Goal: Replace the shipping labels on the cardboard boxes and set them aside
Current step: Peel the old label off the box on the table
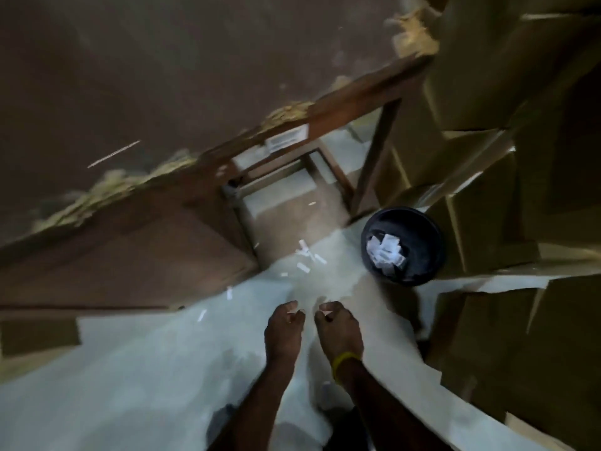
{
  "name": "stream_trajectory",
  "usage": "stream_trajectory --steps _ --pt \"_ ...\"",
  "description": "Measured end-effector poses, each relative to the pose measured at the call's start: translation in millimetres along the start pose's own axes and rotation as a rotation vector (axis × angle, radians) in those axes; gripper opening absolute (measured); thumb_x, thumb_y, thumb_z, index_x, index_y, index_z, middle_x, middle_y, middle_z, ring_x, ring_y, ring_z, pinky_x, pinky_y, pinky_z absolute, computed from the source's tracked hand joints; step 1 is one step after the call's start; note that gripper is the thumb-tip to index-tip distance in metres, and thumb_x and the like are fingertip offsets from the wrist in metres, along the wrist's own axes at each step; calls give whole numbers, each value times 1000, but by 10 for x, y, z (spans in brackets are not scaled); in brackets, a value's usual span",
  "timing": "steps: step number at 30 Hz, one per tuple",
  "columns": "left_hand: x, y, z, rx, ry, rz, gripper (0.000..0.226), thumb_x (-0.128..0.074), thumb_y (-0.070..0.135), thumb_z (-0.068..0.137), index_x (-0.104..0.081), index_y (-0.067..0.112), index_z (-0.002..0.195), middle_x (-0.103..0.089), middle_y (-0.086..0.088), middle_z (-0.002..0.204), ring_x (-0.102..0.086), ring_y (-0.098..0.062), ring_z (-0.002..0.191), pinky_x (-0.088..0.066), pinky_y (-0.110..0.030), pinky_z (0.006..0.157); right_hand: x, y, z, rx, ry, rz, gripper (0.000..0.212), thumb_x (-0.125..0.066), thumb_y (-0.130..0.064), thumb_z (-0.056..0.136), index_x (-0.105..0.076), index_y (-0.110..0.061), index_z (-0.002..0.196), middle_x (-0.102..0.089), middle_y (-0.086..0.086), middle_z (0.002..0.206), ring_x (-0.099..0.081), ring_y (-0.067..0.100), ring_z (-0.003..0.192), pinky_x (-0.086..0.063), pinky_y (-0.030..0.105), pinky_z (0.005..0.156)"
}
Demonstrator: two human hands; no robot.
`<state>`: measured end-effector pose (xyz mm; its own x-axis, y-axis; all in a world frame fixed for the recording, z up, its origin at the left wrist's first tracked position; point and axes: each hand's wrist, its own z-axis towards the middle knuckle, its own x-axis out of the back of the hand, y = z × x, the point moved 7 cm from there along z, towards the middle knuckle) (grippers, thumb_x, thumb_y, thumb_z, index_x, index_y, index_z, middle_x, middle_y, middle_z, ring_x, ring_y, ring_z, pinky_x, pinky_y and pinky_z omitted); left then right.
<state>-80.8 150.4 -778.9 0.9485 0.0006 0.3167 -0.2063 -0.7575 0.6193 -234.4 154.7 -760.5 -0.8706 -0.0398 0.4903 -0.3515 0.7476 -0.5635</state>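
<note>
Along the left runs a worn wooden table (136, 92), its front edge chipped and frayed, with a white label (287, 139) stuck on the rail under that edge. Paper scraps (307, 253) lie scattered on the pale floor (146, 369) by the table's leg. Low in the middle, both forearms reach forward side by side; the left hand (284, 328) and the right hand (338, 330) hang over the floor with fingers loosely curled inward, and as far as the blur lets me see, neither holds anything. The right wrist wears a yellow band (344, 362). Further right stands a black bin (403, 245) with torn white labels in it. The cardboard boxes (507, 157) are stacked down the right side, just beside the bin. They look stiff and light enough for two hands, best taken by opposite edges or under the corners; their taped seams may be slick
</note>
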Motion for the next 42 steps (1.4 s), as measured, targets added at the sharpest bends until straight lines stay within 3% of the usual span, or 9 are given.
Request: stream_trajectory --steps 6,10,15,21,27,30,33,37,42 --pt "1299 -593 -190 33 128 -174 16 -69 22 93 -70 22 109 -73 -3 95 -70 -23 86 -58 -37 72 -1122 -306 -740 173 -102 -216 12 -56 -34 97 -62 -25 102 -67 2 107 -64 20 104 -43 23 86" --pt "2377 -1163 -219 59 208 -223 14 -67 25 93 -69 27 107 -72 0 96 -70 -22 85 -59 -46 82 -2001 -508 -1365 241 -142 -274 13 -61 -32 93 -63 -29 106 -63 -6 97 -61 13 93 -48 28 83" --pt "3833 -1834 -385 87 333 -272 13 -66 28 92 -68 33 104 -72 -2 103 -68 -22 98 -55 -48 92 -3290 -848 -2240 312 -237 -369 15 -60 -35 94 -62 -33 109 -64 -9 96 -61 8 90 -51 26 85" --pt "5328 -2149 -343 58 467 -316 15 -66 24 94 -69 27 109 -73 -3 104 -68 -23 98 -56 -47 91 -4623 -1417 -2995 457 -338 -451 17 -59 -34 96 -62 -31 112 -65 -5 106 -62 12 100 -47 21 87" --pt "6319 -2358 -190 90 562 -385 13 -67 24 93 -67 29 106 -72 -3 102 -68 -24 98 -56 -46 89 -5589 -1969 -3264 539 -389 -483 18 -61 -32 93 -65 -28 110 -66 -1 104 -64 16 99 -49 27 89" --pt "6820 -2445 55 96 607 -397 16 -67 24 94 -68 26 110 -71 -2 107 -66 -23 97 -55 -41 89 -6160 -2225 -3257 545 -431 -510 12 -60 -40 93 -60 -39 104 -64 -6 106 -63 14 100 -50 30 92" --pt "7338 -2557 505 111 630 -322 26 -66 23 95 -67 16 120 -69 -5 112 -62 -20 101 -47 -30 86 -6872 -2462 -3157 566 -480 -528 16 -57 -40 95 -60 -37 110 -62 -5 113 -61 11 102 -49 28 92" --pt "8022 -2776 1445 142 637 -219 36 -65 25 96 -62 14 130 -65 -13 121 -62 -26 108 -47 -33 89 -7961 -2756 -2822 644 -477 -598 28 -55 -40 98 -59 -28 123 -60 -5 119 -59 9 108 -46 19 89" --pt "8783 -3154 2641 187 684 -152 47 -67 27 94 -55 10 136 -58 -21 130 -57 -34 119 -46 -41 97 -9160 -2992 -2231 708 -455 -640 38 -59 -37 96 -55 -28 132 -53 -4 131 -57 14 118 -49 27 99"
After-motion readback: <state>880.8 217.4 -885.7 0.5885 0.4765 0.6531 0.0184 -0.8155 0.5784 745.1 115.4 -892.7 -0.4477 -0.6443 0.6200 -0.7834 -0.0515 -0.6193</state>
